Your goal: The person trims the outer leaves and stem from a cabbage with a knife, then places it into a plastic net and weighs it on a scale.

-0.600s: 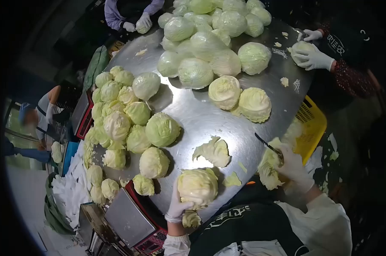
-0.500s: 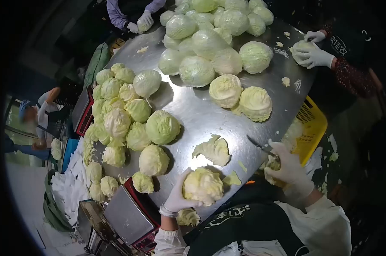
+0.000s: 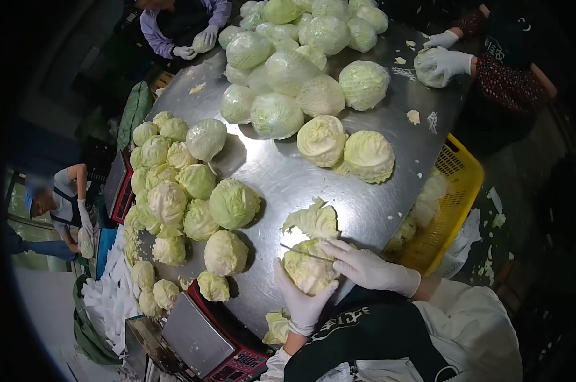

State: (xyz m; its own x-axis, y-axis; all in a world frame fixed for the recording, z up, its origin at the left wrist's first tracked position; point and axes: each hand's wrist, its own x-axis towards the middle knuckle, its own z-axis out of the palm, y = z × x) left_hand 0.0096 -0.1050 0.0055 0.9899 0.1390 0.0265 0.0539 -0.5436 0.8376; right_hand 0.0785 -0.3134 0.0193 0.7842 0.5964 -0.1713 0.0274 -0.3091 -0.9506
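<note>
My gloved left hand [image 3: 304,302] grips a pale cabbage [image 3: 308,272] from below and the left, at the table's near edge. My right hand [image 3: 374,267], gloved too, is closed around a knife [image 3: 298,251], whose thin blade lies across the top of this cabbage; the handle is hidden in the palm. Right behind the cabbage lies a loose outer leaf [image 3: 313,219]. Another piece of leaf [image 3: 277,328] rests beside my left wrist. To the left, a trimmed-looking cabbage [image 3: 226,253] is the nearest of a large group.
Plastic-wrapped cabbages [image 3: 276,114] are heaped at the far side of the metal table [image 3: 269,169]. A yellow crate [image 3: 456,191] with leaves stands low at the right. A scale [image 3: 195,334] sits front left. Co-workers handle cabbages at the far left and right [image 3: 444,67].
My right hand has come left from over the crate side, bringing the knife onto the cabbage; the leafy scrap it held is gone. My left hand has turned the cabbage. The view has shifted slightly.
</note>
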